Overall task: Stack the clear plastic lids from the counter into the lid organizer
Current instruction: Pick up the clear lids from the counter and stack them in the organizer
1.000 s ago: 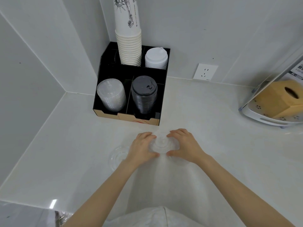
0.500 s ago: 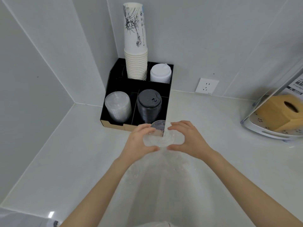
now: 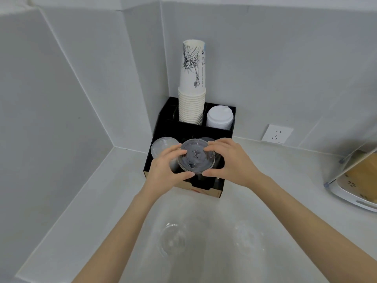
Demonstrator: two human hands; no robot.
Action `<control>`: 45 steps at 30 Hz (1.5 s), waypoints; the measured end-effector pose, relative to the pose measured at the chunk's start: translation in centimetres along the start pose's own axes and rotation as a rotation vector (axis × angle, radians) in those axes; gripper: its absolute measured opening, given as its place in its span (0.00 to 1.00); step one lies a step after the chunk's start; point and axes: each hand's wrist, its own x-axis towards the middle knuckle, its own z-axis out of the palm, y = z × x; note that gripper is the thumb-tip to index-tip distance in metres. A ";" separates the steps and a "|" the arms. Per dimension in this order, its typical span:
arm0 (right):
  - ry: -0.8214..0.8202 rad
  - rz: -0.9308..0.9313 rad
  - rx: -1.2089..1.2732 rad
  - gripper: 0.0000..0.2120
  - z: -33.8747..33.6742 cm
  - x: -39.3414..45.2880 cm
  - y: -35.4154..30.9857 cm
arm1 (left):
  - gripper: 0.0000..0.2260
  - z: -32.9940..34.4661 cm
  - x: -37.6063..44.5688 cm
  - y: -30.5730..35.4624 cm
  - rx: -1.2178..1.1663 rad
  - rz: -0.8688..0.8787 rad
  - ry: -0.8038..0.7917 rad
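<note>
I've just lifted this clear lid [image 3: 196, 156] off the desk [image 3: 204, 252], both hands — left [image 3: 166, 170], right [image 3: 230, 160] — pinching its rim, and it's hovering over the black organizer [image 3: 204, 129], the clear-lid stack [image 3: 164, 147] just left, so the drop comes next, with two lids [image 3: 173, 240] left behind.

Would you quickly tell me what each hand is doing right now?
Left hand: closed on the left edge of the clear lid.
Right hand: closed on the same lid's right edge.
</note>
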 end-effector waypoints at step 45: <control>-0.337 -0.030 -0.241 0.31 6.0 12.3 -1.5 | 0.27 -3.0 5.1 -8.3 0.167 -0.252 -0.020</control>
